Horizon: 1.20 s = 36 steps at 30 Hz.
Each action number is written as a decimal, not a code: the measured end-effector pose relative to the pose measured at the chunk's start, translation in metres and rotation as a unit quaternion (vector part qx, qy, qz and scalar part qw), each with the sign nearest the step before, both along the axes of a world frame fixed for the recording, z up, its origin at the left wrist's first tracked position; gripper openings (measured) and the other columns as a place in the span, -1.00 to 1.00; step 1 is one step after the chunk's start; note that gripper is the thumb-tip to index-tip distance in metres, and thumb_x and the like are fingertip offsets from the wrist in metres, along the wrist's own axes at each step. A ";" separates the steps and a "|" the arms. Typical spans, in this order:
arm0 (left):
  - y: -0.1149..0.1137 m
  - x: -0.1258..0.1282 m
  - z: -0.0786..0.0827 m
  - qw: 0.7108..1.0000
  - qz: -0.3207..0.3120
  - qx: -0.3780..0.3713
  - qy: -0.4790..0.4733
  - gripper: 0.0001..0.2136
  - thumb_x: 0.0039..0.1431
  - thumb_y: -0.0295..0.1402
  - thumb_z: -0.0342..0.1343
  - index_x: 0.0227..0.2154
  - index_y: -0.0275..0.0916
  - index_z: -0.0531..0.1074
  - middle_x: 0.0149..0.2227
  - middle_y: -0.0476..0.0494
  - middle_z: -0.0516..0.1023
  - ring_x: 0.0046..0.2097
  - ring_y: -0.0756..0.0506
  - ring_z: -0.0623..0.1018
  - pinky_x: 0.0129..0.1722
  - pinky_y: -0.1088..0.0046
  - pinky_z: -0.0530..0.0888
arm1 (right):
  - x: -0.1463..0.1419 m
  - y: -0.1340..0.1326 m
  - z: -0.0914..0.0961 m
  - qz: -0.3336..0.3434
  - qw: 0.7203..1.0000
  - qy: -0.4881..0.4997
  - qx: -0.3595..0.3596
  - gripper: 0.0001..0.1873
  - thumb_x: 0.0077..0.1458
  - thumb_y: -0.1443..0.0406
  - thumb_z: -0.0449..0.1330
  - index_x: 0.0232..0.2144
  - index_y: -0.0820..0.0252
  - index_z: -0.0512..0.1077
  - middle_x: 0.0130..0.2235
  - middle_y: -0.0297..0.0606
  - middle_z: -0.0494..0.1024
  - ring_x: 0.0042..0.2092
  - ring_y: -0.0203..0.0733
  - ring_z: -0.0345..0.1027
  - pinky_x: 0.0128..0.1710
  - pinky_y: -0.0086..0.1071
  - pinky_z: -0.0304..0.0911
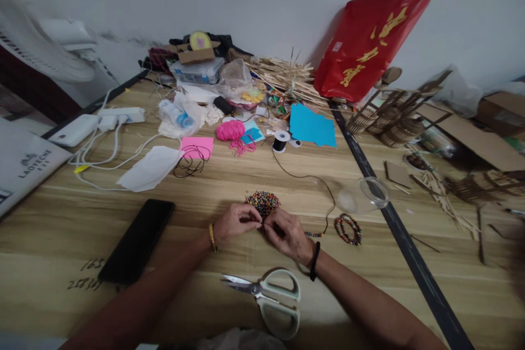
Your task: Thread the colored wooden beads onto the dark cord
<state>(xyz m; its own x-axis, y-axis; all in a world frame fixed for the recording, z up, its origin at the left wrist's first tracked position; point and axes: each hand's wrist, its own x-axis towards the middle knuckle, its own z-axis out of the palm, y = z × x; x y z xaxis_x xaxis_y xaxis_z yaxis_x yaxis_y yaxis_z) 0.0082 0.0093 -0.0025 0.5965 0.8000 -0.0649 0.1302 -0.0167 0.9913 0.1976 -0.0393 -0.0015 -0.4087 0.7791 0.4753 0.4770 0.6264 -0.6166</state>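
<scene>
Fingertips of left hand (234,222) and right hand (287,234) together beside bead pile (263,202)

The fingertips of the left hand (237,222) and right hand (287,234) meet, hiding whatever tiny thing they pinch. The fan (41,44) is cut off at the left edge. The things at the far right of the desk (246,175) look blurry.
</scene>
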 end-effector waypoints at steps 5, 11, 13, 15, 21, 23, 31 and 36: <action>0.000 0.000 0.000 1.000 0.002 0.000 0.002 -0.87 -0.09 -0.40 0.23 -0.47 -0.37 0.48 -0.41 -0.12 0.54 -0.34 0.00 0.51 -0.25 0.49 0.46 | 0.000 0.000 0.000 -0.004 1.000 -0.002 0.000 -0.90 0.18 0.39 0.04 -0.38 0.18 0.31 -0.41 -0.23 0.42 -0.37 -0.25 0.29 -0.38 -0.40 0.22; -0.001 -0.001 0.000 1.000 0.004 0.001 0.004 -0.86 -0.09 -0.38 0.24 -0.47 -0.37 0.48 -0.42 -0.12 0.54 -0.35 0.00 0.51 -0.26 0.49 0.46 | 0.000 0.000 0.000 -0.006 1.000 0.001 -0.003 -0.91 0.18 0.38 0.04 -0.37 0.17 0.32 -0.41 -0.24 0.42 -0.36 -0.24 0.29 -0.37 -0.39 0.23; -0.001 -0.001 0.000 1.000 0.002 0.001 0.002 -0.85 -0.09 -0.37 0.24 -0.47 -0.37 0.48 -0.42 -0.12 0.54 -0.35 0.00 0.51 -0.25 0.49 0.46 | 0.000 0.000 0.000 -0.006 1.000 -0.001 -0.004 -0.91 0.19 0.38 0.04 -0.37 0.17 0.32 -0.40 -0.24 0.42 -0.36 -0.24 0.29 -0.37 -0.39 0.23; -0.001 -0.001 0.000 1.000 0.001 0.001 0.001 -0.85 -0.08 -0.37 0.24 -0.47 -0.36 0.48 -0.42 -0.12 0.54 -0.35 0.00 0.51 -0.25 0.49 0.46 | 0.000 0.000 0.000 -0.006 1.000 0.000 -0.004 -0.90 0.19 0.37 0.03 -0.37 0.17 0.32 -0.40 -0.23 0.43 -0.35 -0.24 0.29 -0.37 -0.39 0.23; -0.001 -0.001 0.000 1.000 -0.002 0.004 0.007 -0.85 -0.08 -0.37 0.23 -0.47 -0.36 0.48 -0.41 -0.13 0.54 -0.34 0.00 0.51 -0.23 0.47 0.46 | 0.000 0.000 0.000 -0.007 1.000 0.001 0.002 -0.89 0.19 0.36 0.03 -0.38 0.18 0.32 -0.41 -0.24 0.42 -0.37 -0.25 0.29 -0.39 -0.40 0.21; -0.001 -0.001 0.001 1.000 -0.003 0.005 0.011 -0.85 -0.07 -0.37 0.23 -0.46 -0.36 0.47 -0.41 -0.12 0.54 -0.33 0.00 0.51 -0.23 0.47 0.46 | 0.000 0.000 0.000 -0.007 1.000 -0.003 0.000 -0.89 0.20 0.36 0.03 -0.38 0.18 0.31 -0.41 -0.24 0.42 -0.37 -0.24 0.29 -0.38 -0.40 0.21; -0.001 -0.001 0.001 1.000 -0.003 0.003 0.012 -0.85 -0.07 -0.36 0.23 -0.46 -0.36 0.47 -0.40 -0.13 0.54 -0.33 -0.01 0.50 -0.21 0.45 0.47 | -0.001 0.000 0.003 -0.005 1.000 -0.002 0.003 -0.89 0.19 0.37 0.02 -0.38 0.17 0.30 -0.42 -0.24 0.41 -0.38 -0.24 0.28 -0.39 -0.40 0.21; -0.001 -0.001 0.002 1.000 -0.003 -0.002 0.016 -0.86 -0.07 -0.38 0.22 -0.46 -0.37 0.46 -0.40 -0.14 0.53 -0.33 -0.02 0.51 -0.21 0.45 0.46 | -0.001 0.000 0.002 -0.007 1.000 -0.004 0.000 -0.90 0.19 0.37 0.03 -0.38 0.18 0.31 -0.42 -0.23 0.42 -0.37 -0.24 0.28 -0.39 -0.41 0.21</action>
